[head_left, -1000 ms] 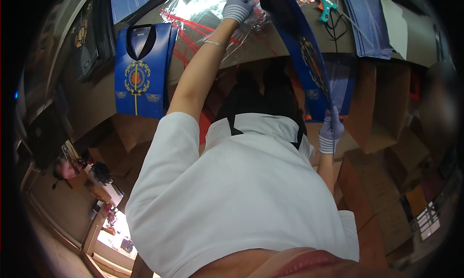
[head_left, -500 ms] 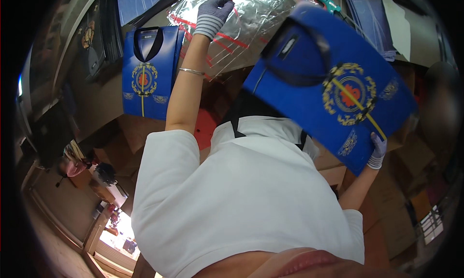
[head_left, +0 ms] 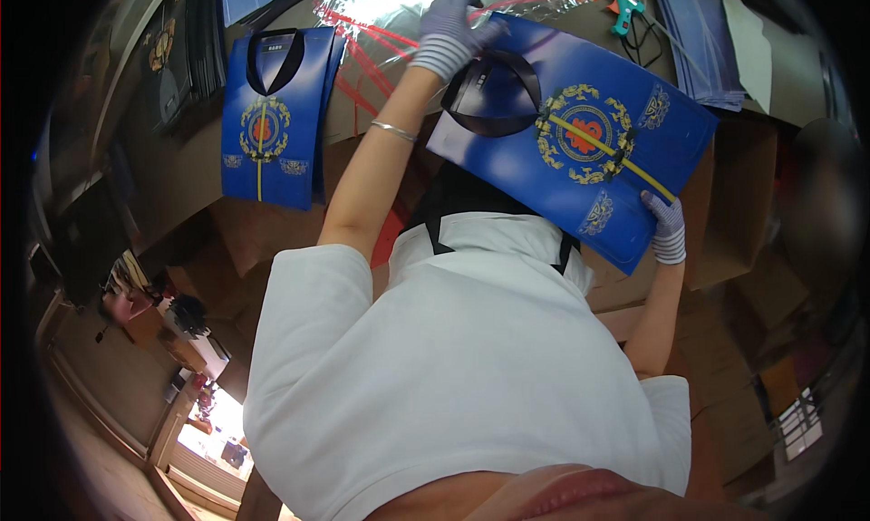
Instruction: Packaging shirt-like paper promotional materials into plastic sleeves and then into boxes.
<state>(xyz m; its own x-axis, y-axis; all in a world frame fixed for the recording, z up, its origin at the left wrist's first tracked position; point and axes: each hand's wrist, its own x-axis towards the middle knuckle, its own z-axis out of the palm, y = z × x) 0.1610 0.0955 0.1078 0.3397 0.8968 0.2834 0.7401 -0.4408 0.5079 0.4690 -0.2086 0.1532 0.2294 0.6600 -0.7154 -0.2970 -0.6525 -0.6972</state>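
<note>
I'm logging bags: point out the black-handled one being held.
The tilted blue bag, bottom edge in the right hand; no hand touches the other black-handled bag, at left.

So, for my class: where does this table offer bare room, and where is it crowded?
The table looks bare left of the left blue bag, below the dark stack, and, in a strip, right of the white sheet. It's crowded top-middle: clear film, left hand, held blue bag, then the glue gun.
</note>
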